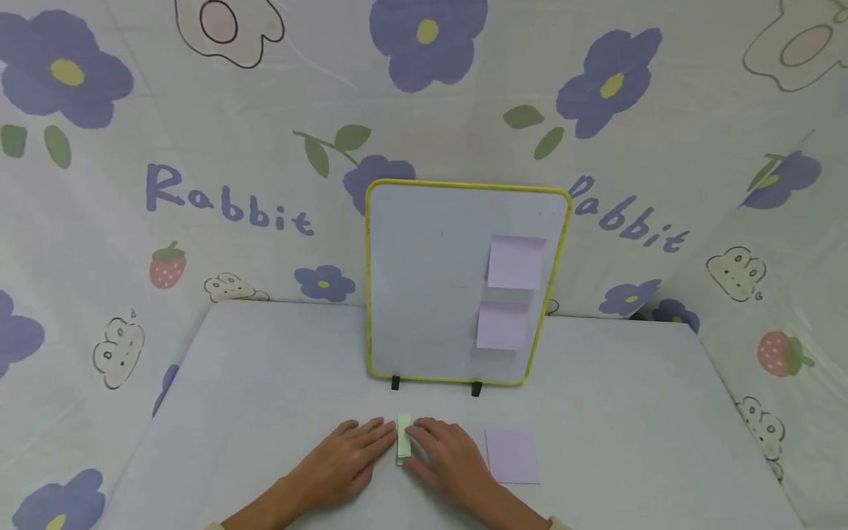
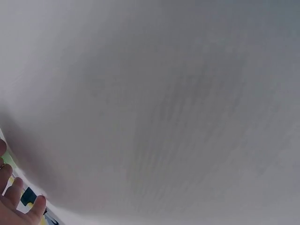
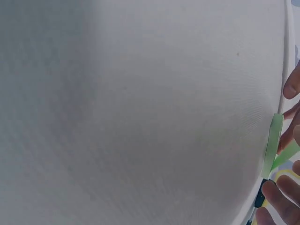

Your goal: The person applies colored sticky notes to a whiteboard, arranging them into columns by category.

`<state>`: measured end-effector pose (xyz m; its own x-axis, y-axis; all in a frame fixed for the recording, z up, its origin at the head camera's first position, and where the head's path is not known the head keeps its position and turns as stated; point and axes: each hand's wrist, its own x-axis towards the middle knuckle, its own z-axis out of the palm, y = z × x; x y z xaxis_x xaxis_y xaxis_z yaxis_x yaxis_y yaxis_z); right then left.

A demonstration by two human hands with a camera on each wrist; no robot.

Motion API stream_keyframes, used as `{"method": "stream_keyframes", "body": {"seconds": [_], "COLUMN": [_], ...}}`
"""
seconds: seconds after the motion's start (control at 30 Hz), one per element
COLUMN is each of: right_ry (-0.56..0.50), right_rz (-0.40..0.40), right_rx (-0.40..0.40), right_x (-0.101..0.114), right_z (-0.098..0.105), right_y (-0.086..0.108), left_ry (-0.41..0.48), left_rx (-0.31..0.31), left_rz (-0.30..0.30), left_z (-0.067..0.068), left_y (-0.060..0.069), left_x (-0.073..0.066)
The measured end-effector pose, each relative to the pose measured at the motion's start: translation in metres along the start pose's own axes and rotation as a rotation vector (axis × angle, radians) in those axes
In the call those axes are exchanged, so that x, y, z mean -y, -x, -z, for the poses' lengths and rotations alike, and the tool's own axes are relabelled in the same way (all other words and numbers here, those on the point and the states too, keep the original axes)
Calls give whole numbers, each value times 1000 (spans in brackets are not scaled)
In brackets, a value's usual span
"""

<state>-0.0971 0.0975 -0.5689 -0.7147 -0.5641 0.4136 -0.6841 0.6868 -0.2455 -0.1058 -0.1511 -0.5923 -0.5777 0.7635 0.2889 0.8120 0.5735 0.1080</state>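
A narrow strip of folded light green paper (image 1: 404, 434) lies upright in the head view, between the two hands at the front middle of the table. My left hand (image 1: 351, 458) is flat on the table, fingers stretched, tips at the paper's left edge. From the other side my right hand (image 1: 453, 462) rests its slightly bent fingers on the right edge, thumb near the lower end. The right wrist view catches the green paper (image 3: 273, 145) edge-on with part of it raised. Only a few fingers (image 2: 14, 190) show in the left wrist view.
A yellow-framed whiteboard (image 1: 424, 294) stands behind the hands on black feet (image 1: 395, 383). Two lilac sticky notes, an upper note (image 1: 517, 263) and a lower note (image 1: 502, 326), are on its right side. Another lilac square (image 1: 513, 456) lies right of my right hand on the white table (image 1: 629, 412).
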Motion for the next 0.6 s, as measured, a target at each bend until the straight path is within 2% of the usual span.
{"method": "stream_keyframes", "body": {"seconds": [0.27, 0.47, 0.6], "right_ry": [-30, -44, -59], "right_rz": [21, 48, 23], "right_rx": [-56, -103, -97], "right_x": [1, 2, 2], "right_z": [-4, -5, -2], "right_y": [-4, -8, -11], "left_ry": [-21, -23, -20], "left_rx": [0, 26, 37], "left_rz": [-9, -4, -1], "left_z": [1, 0, 1], "left_y": [1, 1, 1], "left_x": [1, 0, 0]}}
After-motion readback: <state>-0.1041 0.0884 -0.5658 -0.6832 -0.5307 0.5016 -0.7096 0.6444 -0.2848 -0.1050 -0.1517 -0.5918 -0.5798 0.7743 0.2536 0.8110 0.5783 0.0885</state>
